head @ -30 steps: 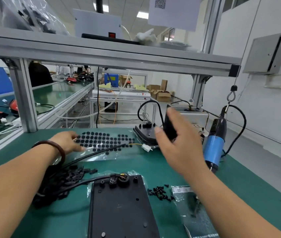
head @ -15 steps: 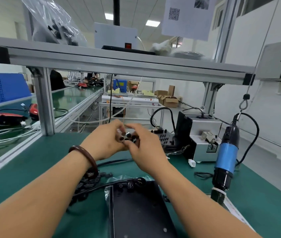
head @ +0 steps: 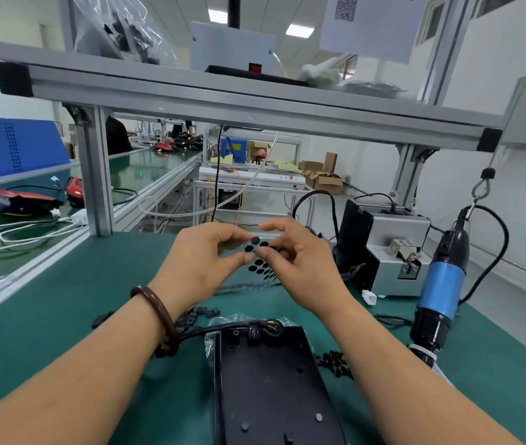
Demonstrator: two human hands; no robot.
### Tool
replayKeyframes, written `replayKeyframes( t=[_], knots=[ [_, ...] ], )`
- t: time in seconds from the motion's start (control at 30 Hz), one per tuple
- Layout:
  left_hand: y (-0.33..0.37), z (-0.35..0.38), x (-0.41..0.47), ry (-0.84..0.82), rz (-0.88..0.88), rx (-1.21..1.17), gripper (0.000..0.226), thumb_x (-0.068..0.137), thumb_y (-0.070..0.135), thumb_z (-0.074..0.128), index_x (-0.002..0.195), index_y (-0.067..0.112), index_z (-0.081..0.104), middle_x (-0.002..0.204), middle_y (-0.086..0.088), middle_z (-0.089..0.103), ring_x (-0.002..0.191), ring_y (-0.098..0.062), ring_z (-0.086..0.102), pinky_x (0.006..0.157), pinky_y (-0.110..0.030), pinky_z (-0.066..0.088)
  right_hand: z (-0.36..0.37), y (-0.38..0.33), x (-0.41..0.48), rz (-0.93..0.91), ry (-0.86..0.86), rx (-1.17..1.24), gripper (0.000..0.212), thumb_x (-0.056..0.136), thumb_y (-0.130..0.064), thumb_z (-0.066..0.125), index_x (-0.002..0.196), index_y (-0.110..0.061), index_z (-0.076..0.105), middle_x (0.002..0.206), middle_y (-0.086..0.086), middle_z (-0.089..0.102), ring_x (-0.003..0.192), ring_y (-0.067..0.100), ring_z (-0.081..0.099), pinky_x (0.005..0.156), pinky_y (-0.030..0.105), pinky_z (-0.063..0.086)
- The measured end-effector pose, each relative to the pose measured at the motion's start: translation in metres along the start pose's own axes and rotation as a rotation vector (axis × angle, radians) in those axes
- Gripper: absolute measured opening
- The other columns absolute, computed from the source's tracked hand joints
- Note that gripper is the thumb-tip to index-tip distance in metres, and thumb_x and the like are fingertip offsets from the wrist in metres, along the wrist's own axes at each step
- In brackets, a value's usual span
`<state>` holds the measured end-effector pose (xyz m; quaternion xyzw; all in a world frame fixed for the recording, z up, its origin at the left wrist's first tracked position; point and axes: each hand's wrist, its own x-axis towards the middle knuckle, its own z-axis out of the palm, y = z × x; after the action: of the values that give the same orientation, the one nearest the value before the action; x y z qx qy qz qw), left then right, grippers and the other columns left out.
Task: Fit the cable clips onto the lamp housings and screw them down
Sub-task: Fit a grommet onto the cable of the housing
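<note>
A black lamp housing (head: pixel 268 390) lies flat on the green bench in front of me, a black cable (head: pixel 210 330) entering its far edge. Above it both hands hold up a clear sheet of round black pads (head: pixel 260 266). My left hand (head: pixel 204 261) pinches the sheet's left side between thumb and fingers. The fingertips of my right hand (head: pixel 300 264) pinch at a pad near the sheet's top. A pile of small black cable clips (head: pixel 191 317) lies under my left wrist. Loose black screws (head: pixel 335 362) sit right of the housing.
A blue electric screwdriver (head: pixel 441 284) hangs from a hook at the right. Behind my hands stands a grey screw feeder (head: pixel 393 252). An aluminium frame post (head: pixel 94 175) rises at the left, with a shelf beam (head: pixel 223 101) overhead. The bench edge (head: pixel 21 281) runs along the left.
My left hand lifted the pad sheet off the bench and my right hand came over from the far right to meet it. Both hands now hold the sheet slightly higher and more spread.
</note>
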<state>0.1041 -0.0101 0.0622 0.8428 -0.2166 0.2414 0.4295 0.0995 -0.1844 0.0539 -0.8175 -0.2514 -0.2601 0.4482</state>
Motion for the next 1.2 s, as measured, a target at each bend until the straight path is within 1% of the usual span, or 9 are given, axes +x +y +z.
replayKeyframes(
  t=[0.13, 0.23, 0.33, 0.47, 0.57, 0.77, 1.03, 1.13, 1.2],
  knots=[
    [0.006, -0.001, -0.002, 0.013, 0.012, -0.074, 0.021, 0.076, 0.016, 0.078, 0.088, 0.031, 0.07, 0.091, 0.008, 0.07, 0.089, -0.002, 0.064, 0.086, -0.025, 0.052, -0.003, -0.001, 0.001, -0.007, -0.008, 0.026, 0.028, 0.09, -0.018, 0.066, 0.1, -0.042, 0.056, 0.069, -0.011, 0.066, 0.051, 0.002, 0.047, 0.054, 0.012, 0.039],
    [0.01, 0.0, -0.002, 0.048, 0.028, -0.055, 0.031, 0.076, 0.013, 0.077, 0.073, 0.041, 0.065, 0.079, 0.012, 0.069, 0.078, -0.002, 0.065, 0.079, -0.026, 0.054, -0.005, -0.001, 0.002, -0.036, -0.027, -0.064, 0.021, 0.09, -0.024, 0.065, 0.102, -0.041, 0.06, 0.074, -0.016, 0.067, 0.049, 0.003, 0.048, 0.055, 0.018, 0.041],
    [0.012, -0.002, -0.002, 0.04, 0.041, 0.043, 0.04, 0.077, 0.017, 0.077, 0.067, 0.052, 0.06, 0.07, 0.022, 0.064, 0.071, 0.004, 0.062, 0.069, -0.012, 0.05, -0.006, -0.005, 0.004, -0.184, 0.032, -0.244, 0.017, 0.088, -0.025, 0.067, 0.104, -0.03, 0.069, 0.083, -0.017, 0.065, 0.061, -0.005, 0.051, 0.062, 0.018, 0.039],
    [0.013, -0.006, -0.002, 0.043, 0.068, 0.156, 0.024, 0.078, 0.018, 0.076, 0.074, 0.041, 0.07, 0.07, 0.022, 0.06, 0.072, -0.004, 0.06, 0.072, -0.024, 0.051, -0.003, -0.01, 0.004, -0.334, 0.066, -0.353, 0.011, 0.087, -0.012, 0.068, 0.096, -0.014, 0.074, 0.083, -0.006, 0.065, 0.076, -0.003, 0.047, 0.067, 0.017, 0.042],
    [0.013, -0.006, -0.002, 0.056, 0.087, 0.232, 0.009, 0.079, 0.021, 0.075, 0.084, 0.029, 0.076, 0.072, 0.016, 0.06, 0.076, -0.011, 0.06, 0.075, -0.028, 0.051, -0.001, -0.011, 0.003, -0.383, 0.084, -0.414, 0.005, 0.086, -0.01, 0.069, 0.09, -0.01, 0.072, 0.08, -0.002, 0.064, 0.073, 0.008, 0.053, 0.064, 0.027, 0.048],
    [0.013, -0.004, -0.001, 0.062, 0.054, 0.251, 0.008, 0.08, 0.028, 0.074, 0.086, 0.032, 0.076, 0.072, 0.016, 0.062, 0.074, -0.01, 0.06, 0.072, -0.026, 0.05, 0.003, -0.008, 0.002, -0.543, 0.181, -0.439, 0.004, 0.082, 0.002, 0.069, 0.08, -0.001, 0.068, 0.076, 0.008, 0.064, 0.069, 0.026, 0.06, 0.058, 0.039, 0.049],
    [0.013, -0.006, 0.002, 0.003, -0.059, 0.138, 0.01, 0.077, 0.032, 0.076, 0.074, 0.039, 0.07, 0.07, 0.019, 0.065, 0.069, 0.002, 0.059, 0.066, -0.017, 0.044, 0.003, -0.004, 0.0, -0.539, 0.206, -0.395, 0.006, 0.082, 0.005, 0.068, 0.08, 0.0, 0.065, 0.08, 0.006, 0.062, 0.072, 0.02, 0.057, 0.064, 0.033, 0.049],
    [0.011, -0.006, 0.002, -0.004, -0.067, 0.139, 0.003, 0.077, 0.035, 0.076, 0.079, 0.035, 0.073, 0.066, 0.021, 0.062, 0.06, 0.006, 0.053, 0.058, -0.009, 0.036, 0.003, -0.003, -0.002, -0.408, 0.182, -0.35, 0.007, 0.087, -0.006, 0.067, 0.091, -0.006, 0.062, 0.081, -0.003, 0.056, 0.07, 0.011, 0.05, 0.061, 0.034, 0.05],
    [0.01, -0.005, 0.002, -0.006, -0.053, 0.151, 0.002, 0.078, 0.034, 0.075, 0.079, 0.035, 0.074, 0.064, 0.022, 0.061, 0.059, 0.007, 0.052, 0.058, -0.011, 0.037, 0.003, -0.004, -0.002, -0.379, 0.167, -0.345, 0.018, 0.087, -0.008, 0.068, 0.105, -0.008, 0.063, 0.084, 0.0, 0.06, 0.072, 0.012, 0.054, 0.065, 0.034, 0.052]
  ],
)
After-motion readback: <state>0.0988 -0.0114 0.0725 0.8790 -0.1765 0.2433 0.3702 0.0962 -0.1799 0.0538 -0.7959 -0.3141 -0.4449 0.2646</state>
